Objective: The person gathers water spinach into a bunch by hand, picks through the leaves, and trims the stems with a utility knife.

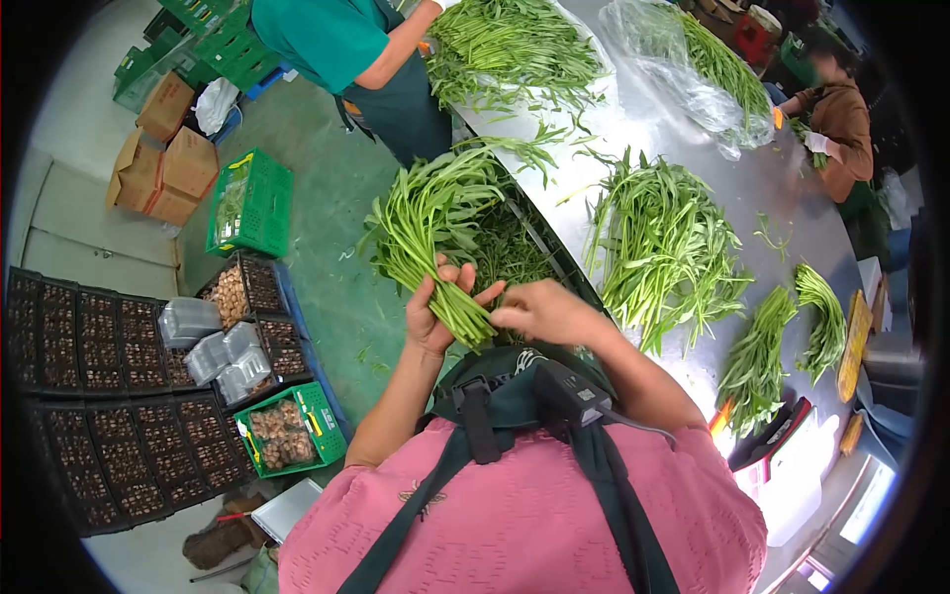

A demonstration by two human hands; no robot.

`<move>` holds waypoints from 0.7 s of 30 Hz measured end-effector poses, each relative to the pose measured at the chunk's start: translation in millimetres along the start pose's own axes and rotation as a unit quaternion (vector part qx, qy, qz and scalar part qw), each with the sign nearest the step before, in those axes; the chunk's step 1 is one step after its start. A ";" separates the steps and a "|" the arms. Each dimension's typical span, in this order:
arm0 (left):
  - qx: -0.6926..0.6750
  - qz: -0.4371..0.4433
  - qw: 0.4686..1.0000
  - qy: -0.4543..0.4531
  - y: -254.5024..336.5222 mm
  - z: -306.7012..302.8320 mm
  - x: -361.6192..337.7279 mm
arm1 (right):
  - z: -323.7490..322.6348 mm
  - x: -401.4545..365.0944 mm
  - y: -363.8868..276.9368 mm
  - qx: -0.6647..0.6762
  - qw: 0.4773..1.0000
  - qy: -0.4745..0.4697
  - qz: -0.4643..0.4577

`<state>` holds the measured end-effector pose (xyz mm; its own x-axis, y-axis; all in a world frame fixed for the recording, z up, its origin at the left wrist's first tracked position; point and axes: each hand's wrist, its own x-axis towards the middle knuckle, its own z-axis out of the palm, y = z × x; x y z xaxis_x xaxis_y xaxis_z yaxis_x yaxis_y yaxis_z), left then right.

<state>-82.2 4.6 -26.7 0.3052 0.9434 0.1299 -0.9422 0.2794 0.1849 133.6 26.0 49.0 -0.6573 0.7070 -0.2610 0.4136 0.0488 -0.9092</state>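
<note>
A bunch of leafy water spinach (pixel 435 228) is held in front of my body, stems toward me and leaves pointing away. My left hand (pixel 440 305) is wrapped round the lower stems, with the thumb in front and some fingers showing beyond them. Beside the cut stem ends, my right hand (pixel 549 315) has its fingers curled in a pinch. What lies between those fingertips, if anything, is too small to make out. Under the bunch, more loose greens (pixel 515 252) lie in a low spot by the table's edge.
On the metal table (pixel 683 371) lie a big pile of greens (pixel 668 243) and two smaller bunches (pixel 760 351) (pixel 819 322). A co-worker in a green shirt (pixel 327 40) stands ahead left; another person (pixel 836 129) works across the table. Crates (pixel 287 431) stand at left.
</note>
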 end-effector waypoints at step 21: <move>0.005 -0.111 0.990 0.088 -3.0 1.0 -11.5 | -36.5 68.5 2.9 -0.012 0.941 0.294 -0.168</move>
<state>-82.8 -7.3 -27.7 0.4746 0.8759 -0.0864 -0.8530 0.4820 0.2001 112.8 100.3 40.3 -0.2946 0.9164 0.2709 0.2633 0.3503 -0.8989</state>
